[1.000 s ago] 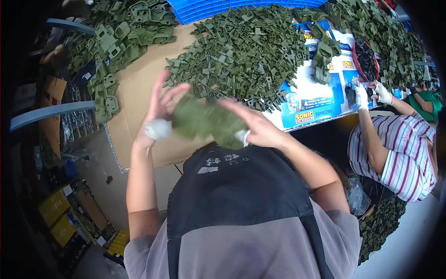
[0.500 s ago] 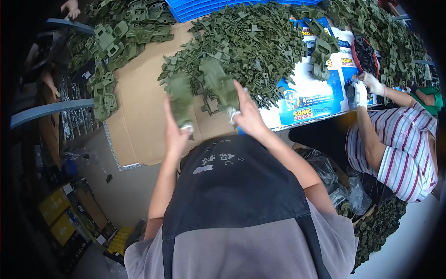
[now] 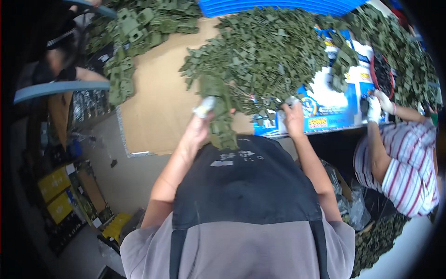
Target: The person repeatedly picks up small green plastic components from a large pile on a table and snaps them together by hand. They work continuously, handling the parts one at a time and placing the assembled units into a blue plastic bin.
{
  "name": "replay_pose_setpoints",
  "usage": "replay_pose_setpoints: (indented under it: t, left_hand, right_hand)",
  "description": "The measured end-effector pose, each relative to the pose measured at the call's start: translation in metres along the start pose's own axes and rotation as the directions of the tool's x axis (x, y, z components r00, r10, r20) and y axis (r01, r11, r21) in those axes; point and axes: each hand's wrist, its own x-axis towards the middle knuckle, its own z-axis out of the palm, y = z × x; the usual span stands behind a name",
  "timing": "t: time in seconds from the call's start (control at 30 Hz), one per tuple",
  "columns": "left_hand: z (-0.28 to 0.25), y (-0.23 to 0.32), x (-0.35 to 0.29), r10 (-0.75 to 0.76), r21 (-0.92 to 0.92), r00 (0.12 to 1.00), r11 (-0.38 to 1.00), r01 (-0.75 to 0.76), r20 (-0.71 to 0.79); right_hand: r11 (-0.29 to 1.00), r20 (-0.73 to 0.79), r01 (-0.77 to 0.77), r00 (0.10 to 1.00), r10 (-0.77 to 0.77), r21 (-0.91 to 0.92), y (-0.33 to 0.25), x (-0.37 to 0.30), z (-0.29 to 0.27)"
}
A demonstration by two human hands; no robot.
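My left hand (image 3: 200, 126), its thumb wrapped in white, is closed round a long olive-green molded plastic part (image 3: 222, 114). The part stands nearly upright in the picture, its lower end over my dark apron (image 3: 246, 186). Whether it is one piece or two laid together, I cannot tell. Off to the right, my right hand (image 3: 293, 118) is at the near right edge of a heap of small green plastic pieces (image 3: 265, 56). Its fingers, also with some white wrapping, are drawn together at the tips; what they pinch is too small to make out.
Brown cardboard (image 3: 158, 100) covers the table's left part. Larger green parts (image 3: 144, 28) lie piled at the far left. A blue crate (image 3: 283, 6) stands behind the heap. At right, a white-gloved co-worker (image 3: 395, 162) works beside a red-rimmed basket (image 3: 382, 76) of black pieces.
My right hand has let go of its green part and moved right to the heap of small pieces. My left hand has shifted right, still holding a green part.
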Motion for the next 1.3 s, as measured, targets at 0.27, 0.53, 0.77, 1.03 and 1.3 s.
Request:
replay_pose_setpoints:
  t: [0.27,0.53,0.77,1.03,1.3]
  left_hand:
    - [-0.004,0.006,0.016,-0.055,0.362,0.998,0.931,0.045,0.017]
    - [0.044,0.045,-0.01,-0.09,0.441,0.952,0.896,-0.051,0.293]
    - [0.044,0.036,-0.013,-0.075,0.48,0.958,0.875,-0.071,0.278]
    - [0.051,0.042,-0.021,0.038,0.592,0.924,0.758,-0.274,0.38]
    - [0.035,0.026,0.003,-0.275,0.632,0.92,0.774,0.041,0.278]
  right_hand:
    - [0.808,-0.054,0.08,0.997,-0.06,0.584,-0.1,0.052,-0.114]
    - [0.898,0.249,0.186,0.92,-0.302,0.399,-0.117,0.074,-0.137]
    - [0.902,0.296,0.269,0.879,-0.373,0.339,-0.122,0.072,-0.134]
    - [0.792,0.072,0.359,0.891,-0.448,0.494,-0.107,0.068,-0.109]
    - [0.788,0.248,0.063,0.931,-0.267,0.612,-0.107,0.04,-0.099]
